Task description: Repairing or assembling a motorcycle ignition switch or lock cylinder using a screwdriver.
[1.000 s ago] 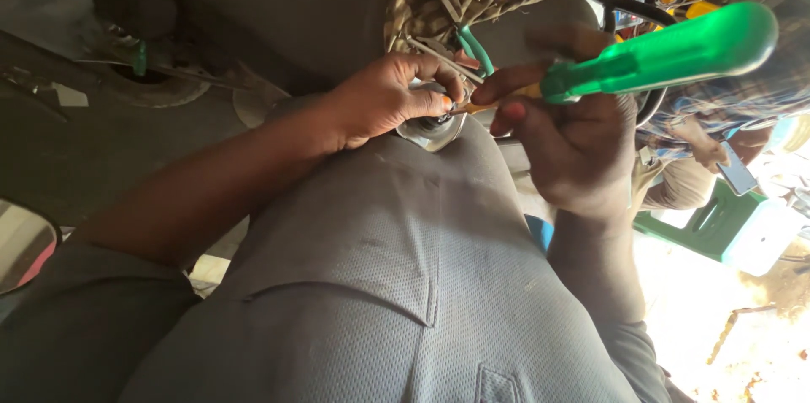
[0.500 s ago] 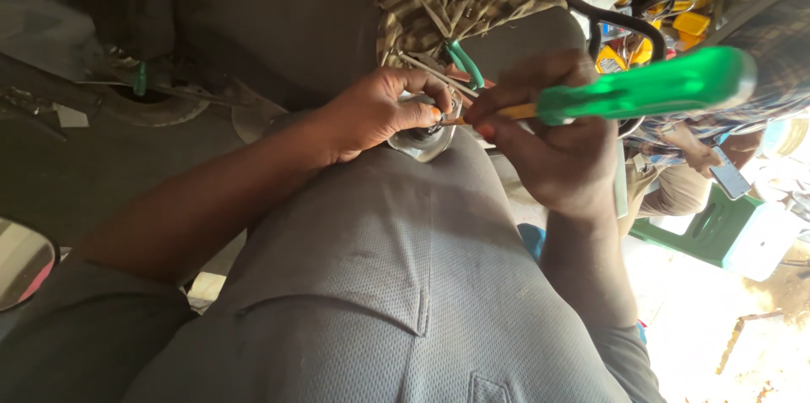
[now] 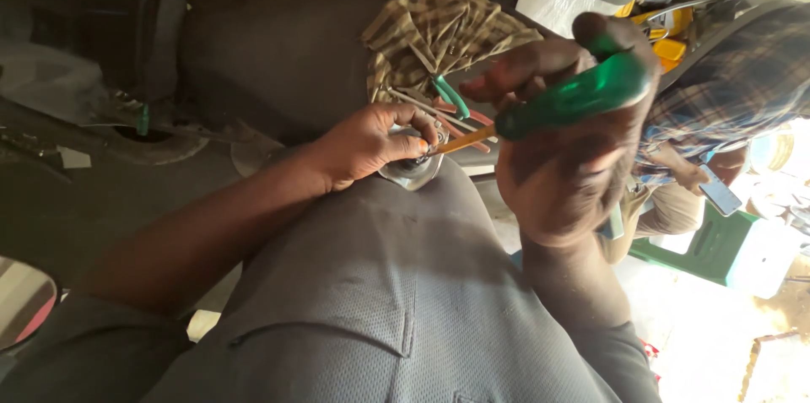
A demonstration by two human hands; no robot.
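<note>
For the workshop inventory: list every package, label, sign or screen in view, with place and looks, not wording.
Phone: far right, in another person's hand; flat rectangle, pale blue-grey screen.
Yellow box: upper right, behind the screwdriver; small, blocky, partly hidden.
No signs visible.

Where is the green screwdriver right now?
In the head view, the green screwdriver is right of centre, gripped in the right hand, its tip at the small metal part the left hand holds.
</note>
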